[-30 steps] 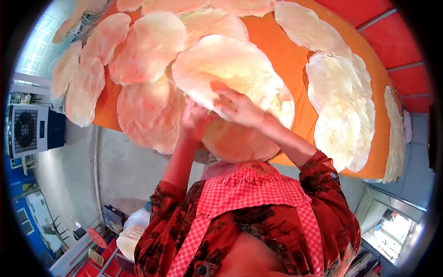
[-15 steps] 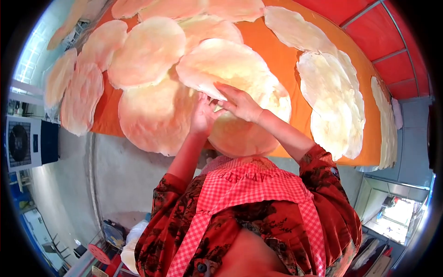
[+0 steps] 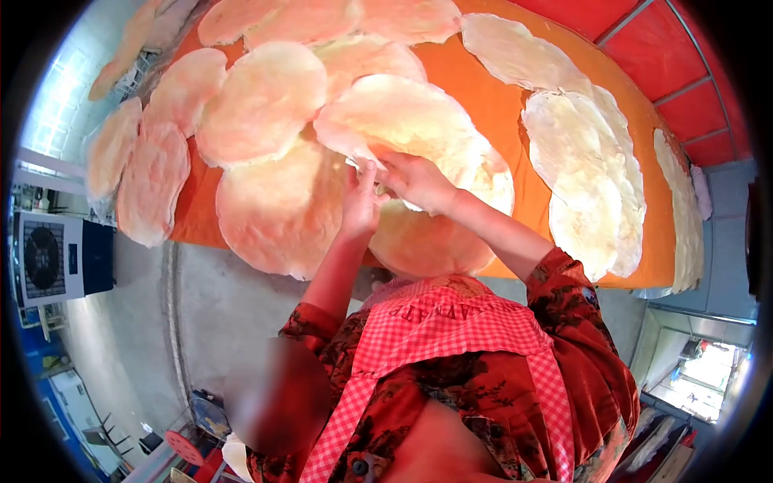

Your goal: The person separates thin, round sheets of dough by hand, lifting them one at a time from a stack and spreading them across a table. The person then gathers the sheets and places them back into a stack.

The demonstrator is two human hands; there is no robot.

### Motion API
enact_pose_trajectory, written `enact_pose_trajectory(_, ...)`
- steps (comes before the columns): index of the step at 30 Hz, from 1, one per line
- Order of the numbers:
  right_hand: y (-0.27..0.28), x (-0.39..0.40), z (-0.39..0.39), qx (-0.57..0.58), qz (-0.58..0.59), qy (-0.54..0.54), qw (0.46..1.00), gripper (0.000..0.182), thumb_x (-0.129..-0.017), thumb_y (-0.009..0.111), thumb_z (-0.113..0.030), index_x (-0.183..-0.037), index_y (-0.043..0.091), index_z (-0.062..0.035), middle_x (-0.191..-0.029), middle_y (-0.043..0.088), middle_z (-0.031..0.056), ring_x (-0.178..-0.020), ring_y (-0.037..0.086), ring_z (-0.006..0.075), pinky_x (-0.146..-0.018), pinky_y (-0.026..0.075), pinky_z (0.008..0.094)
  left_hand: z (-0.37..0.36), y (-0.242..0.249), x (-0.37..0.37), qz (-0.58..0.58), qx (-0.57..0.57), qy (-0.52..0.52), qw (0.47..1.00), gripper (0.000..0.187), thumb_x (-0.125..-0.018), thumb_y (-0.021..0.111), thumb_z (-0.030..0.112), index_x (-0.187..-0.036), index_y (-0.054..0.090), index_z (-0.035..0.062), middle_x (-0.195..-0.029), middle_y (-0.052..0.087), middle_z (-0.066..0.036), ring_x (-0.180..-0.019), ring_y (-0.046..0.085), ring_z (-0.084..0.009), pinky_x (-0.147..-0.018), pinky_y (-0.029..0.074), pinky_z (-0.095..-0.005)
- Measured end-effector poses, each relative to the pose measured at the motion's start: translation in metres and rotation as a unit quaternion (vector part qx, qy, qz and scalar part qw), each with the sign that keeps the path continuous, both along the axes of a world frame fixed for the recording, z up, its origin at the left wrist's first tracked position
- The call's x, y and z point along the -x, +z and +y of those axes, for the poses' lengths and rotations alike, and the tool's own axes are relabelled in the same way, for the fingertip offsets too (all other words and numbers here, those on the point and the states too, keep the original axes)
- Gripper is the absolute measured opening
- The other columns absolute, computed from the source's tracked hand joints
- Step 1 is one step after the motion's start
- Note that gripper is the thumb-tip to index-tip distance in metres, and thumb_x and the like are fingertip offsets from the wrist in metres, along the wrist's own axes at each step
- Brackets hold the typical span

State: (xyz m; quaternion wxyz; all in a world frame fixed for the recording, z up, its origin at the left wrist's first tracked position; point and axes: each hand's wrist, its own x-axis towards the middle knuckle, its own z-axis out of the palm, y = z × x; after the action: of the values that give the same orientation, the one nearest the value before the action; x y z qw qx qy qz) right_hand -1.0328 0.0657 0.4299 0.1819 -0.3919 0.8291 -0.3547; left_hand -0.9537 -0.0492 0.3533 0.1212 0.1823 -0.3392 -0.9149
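Observation:
My left hand (image 3: pixel 361 201) has its thumb and fingers pinched at the near left edge of a large thin round flatbread (image 3: pixel 398 113). Right beside it, my right hand (image 3: pixel 417 183) is closed on the same edge, with its fingers folded over the bread and the two hands almost touching. That edge is lifted and bent where the fingers hold it. Beneath my hands lies another round flatbread (image 3: pixel 431 241), partly covered by the upper one. To the left, a broad flatbread (image 3: pixel 278 211) reaches over the near edge of the table.
More thin flatbreads lie overlapping on the orange cloth (image 3: pixel 519 181), including a pale pile (image 3: pixel 576 165) at the right and a round one (image 3: pixel 262 103) at the left. A white and black appliance (image 3: pixel 50 256) stands on the floor at the far left. Red panels (image 3: pixel 656 60) border the right side.
My left hand's fingers have closed at the flatbread's edge, and my right hand has curled tighter around it. The whole view has shifted slightly.

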Motion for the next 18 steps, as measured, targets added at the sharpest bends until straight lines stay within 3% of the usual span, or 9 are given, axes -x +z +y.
enact_pose_trajectory(2,-0.003,-0.003,-0.003,-0.024,0.156,0.042,0.987,0.043,-0.094,0.052,-0.037,-0.12,0.054,-0.003,-0.103,0.065,0.0203,-0.092,0.066,0.0328,-0.076,0.054,0.0392,-0.004,-0.019,0.0,-0.009,-0.016,0.015,1.0,0.045,-0.097,0.055,0.03,-0.136,0.037,0.0169,-0.123,0.05,-0.001,-0.112,0.051,-0.0171,-0.086,0.05,-0.0421)
enact_pose_trajectory(4,-0.036,0.0,-0.013,-0.041,0.164,0.007,0.986,0.034,-0.092,0.05,-0.032,-0.109,0.054,-0.0031,-0.086,0.066,0.0201,-0.075,0.067,0.0367,-0.065,0.055,0.0433,-0.007,-0.06,0.002,-0.001,0.04,0.0,0.999,0.045,-0.097,0.055,0.029,-0.135,0.039,0.0117,-0.121,0.052,-0.003,-0.109,0.053,-0.0172,-0.083,0.052,-0.0377)
enact_pose_trajectory(6,-0.045,0.002,-0.025,-0.031,0.218,-0.038,0.975,0.03,-0.089,0.051,-0.027,-0.111,0.054,-0.0059,-0.086,0.066,0.0213,-0.075,0.066,0.0388,-0.066,0.055,0.0454,-0.005,-0.071,0.001,-0.009,0.09,0.012,0.996,0.041,-0.096,0.056,0.028,-0.13,0.045,0.0073,-0.117,0.056,-0.006,-0.105,0.057,-0.0191,-0.082,0.052,-0.0373)
enact_pose_trajectory(8,0.01,0.001,-0.026,0.064,0.152,-0.012,0.986,0.027,-0.086,0.05,-0.017,-0.106,0.063,-0.0043,-0.091,0.065,0.0223,-0.087,0.064,0.0403,-0.076,0.052,0.0429,0.0,-0.03,-0.005,-0.052,0.062,0.068,0.994,0.035,-0.095,0.057,0.025,-0.122,0.052,0.0038,-0.11,0.061,-0.009,-0.099,0.061,-0.022,-0.08,0.054,-0.0386)
enact_pose_trajectory(10,0.052,0.019,-0.013,0.045,0.128,-0.017,0.991,0.025,-0.084,0.051,-0.014,-0.101,0.066,-0.0029,-0.093,0.066,0.0212,-0.087,0.064,0.0381,-0.075,0.052,0.0412,-0.006,-0.01,-0.012,-0.1,0.048,0.086,0.99,0.03,-0.093,0.058,0.022,-0.116,0.057,0.0017,-0.105,0.063,-0.011,-0.094,0.063,-0.0234,-0.078,0.054,-0.0386)
enact_pose_trajectory(12,0.018,0.103,-0.012,0.078,0.062,-0.104,0.99,0.031,-0.088,0.048,-0.014,-0.109,0.064,0.0014,-0.104,0.066,0.0155,-0.089,0.065,0.0257,-0.078,0.05,0.0367,-0.021,-0.003,-0.015,-0.145,0.047,0.059,0.987,0.026,-0.091,0.059,0.019,-0.11,0.06,0.0008,-0.102,0.065,-0.011,-0.091,0.064,-0.0234,-0.076,0.055,-0.0375)
enact_pose_trajectory(13,0.06,0.126,0.016,0.134,-0.116,-0.09,0.98,0.027,-0.088,0.047,-0.01,-0.105,0.066,0.0015,-0.095,0.067,0.0113,-0.084,0.064,0.0197,-0.075,0.051,0.035,-0.025,0.002,-0.016,-0.145,0.051,0.073,0.985,0.025,-0.091,0.059,0.019,-0.108,0.06,0.0006,-0.101,0.065,-0.01,-0.091,0.064,-0.0234,-0.076,0.055,-0.0371)
enact_pose_trajectory(15,0.078,0.199,0.07,0.126,-0.072,-0.184,0.972,0.019,-0.078,0.066,-0.022,-0.081,0.07,-0.0041,-0.072,0.066,0.0074,-0.066,0.064,0.017,-0.061,0.052,0.0337,-0.031,0.006,-0.022,-0.153,0.058,0.111,0.98,0.024,-0.09,0.059,0.018,-0.106,0.062,0.0002,-0.099,0.066,-0.01,-0.09,0.064,-0.0233,-0.076,0.054,-0.0363)
enact_pose_trajectory(18,0.088,0.268,0.178,0.1,0.041,-0.231,0.967,0.028,-0.076,0.069,-0.031,-0.081,0.073,-0.0045,-0.079,0.071,0.005,-0.072,0.067,0.0162,-0.067,0.053,0.0355,-0.05,-0.02,-0.03,-0.138,0.094,0.098,0.981,0.024,-0.089,0.06,0.019,-0.103,0.063,-0.0007,-0.095,0.066,-0.009,-0.088,0.064,-0.0225,-0.076,0.054,-0.0347)
